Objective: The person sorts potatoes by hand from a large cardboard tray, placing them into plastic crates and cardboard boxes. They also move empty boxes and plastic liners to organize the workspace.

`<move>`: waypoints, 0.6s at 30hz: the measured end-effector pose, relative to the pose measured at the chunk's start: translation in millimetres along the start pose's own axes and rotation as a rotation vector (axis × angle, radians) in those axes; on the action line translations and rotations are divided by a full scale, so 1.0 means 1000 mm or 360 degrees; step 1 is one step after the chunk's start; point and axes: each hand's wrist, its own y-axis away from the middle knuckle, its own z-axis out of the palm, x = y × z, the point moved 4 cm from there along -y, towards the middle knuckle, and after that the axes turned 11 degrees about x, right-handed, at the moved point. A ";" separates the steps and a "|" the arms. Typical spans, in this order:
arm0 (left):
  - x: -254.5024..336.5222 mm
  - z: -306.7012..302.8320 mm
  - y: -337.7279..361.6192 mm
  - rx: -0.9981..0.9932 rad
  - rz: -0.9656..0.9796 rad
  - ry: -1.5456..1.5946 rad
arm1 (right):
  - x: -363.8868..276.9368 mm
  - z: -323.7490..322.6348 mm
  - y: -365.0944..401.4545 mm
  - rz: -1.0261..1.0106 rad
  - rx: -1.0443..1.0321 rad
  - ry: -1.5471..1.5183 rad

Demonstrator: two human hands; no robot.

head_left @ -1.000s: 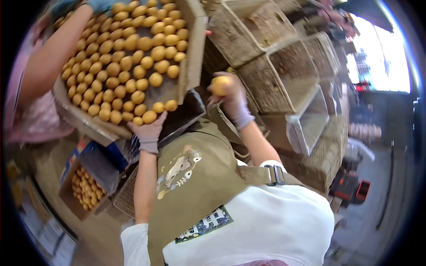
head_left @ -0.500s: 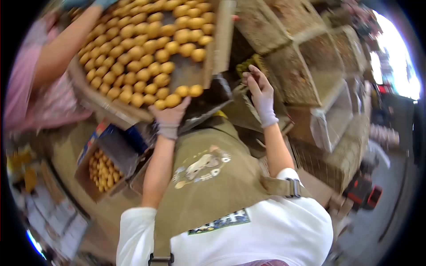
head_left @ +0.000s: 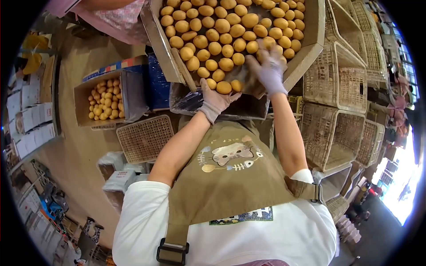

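Many yellow potatoes (head_left: 223, 25) lie in a wide sorting tray (head_left: 306, 55) with raised sides. My left hand (head_left: 217, 98), in a pale glove, is cupped at the tray's near opening. Its fingers are apart and touch a few potatoes (head_left: 223, 87) at the lip. My right hand (head_left: 270, 73), also gloved, reaches over the tray's near right part, fingers spread and blurred by motion, close to the potatoes there. Whether it touches one cannot be made out. Below the opening is a box lined with dark plastic (head_left: 186, 103), partly hidden by my left hand.
A carton of potatoes (head_left: 82, 99) stands on the left, with an upturned crate (head_left: 145, 138) near it. Stacked plastic crates (head_left: 320, 84) rise close on the right. Another person in pink (head_left: 116, 22) stands at the upper left.
My view has turned, so the tray now appears further right. My right hand has gone from beside the tray to over the potatoes. My left hand stays at the lip.
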 end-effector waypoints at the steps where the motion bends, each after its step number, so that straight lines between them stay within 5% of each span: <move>1: -0.006 0.003 0.001 0.0042 0.0073 -0.0130 | -0.017 0.015 0.010 -0.0049 -0.0432 0.0053; 2: -0.008 0.005 0.004 0.0126 0.0089 -0.0138 | -0.034 0.017 0.025 -0.0325 -0.0576 0.0275; 5: -0.008 0.008 0.010 0.0462 0.0102 -0.0089 | -0.032 0.006 0.057 -0.0429 -0.0976 -0.0527; 7: -0.006 0.002 0.002 0.0135 0.0041 -0.0047 | -0.027 -0.015 0.060 -0.0546 -0.0983 -0.0449; 10: -0.009 0.013 0.003 -0.0018 0.0049 -0.0017 | 0.002 -0.021 0.027 -0.0101 -0.0490 -0.0612; 12: -0.010 0.017 0.006 0.0001 0.0065 -0.0030 | 0.021 -0.020 -0.002 -0.0167 0.0026 -0.0085; 14: -0.012 0.014 0.007 -0.0085 -0.0009 0.0068 | 0.019 0.004 -0.022 -0.0115 -0.0930 0.0583; 18: -0.007 0.011 0.005 -0.0223 -0.0085 0.0079 | 0.013 0.010 -0.023 -0.0237 -0.1144 0.0682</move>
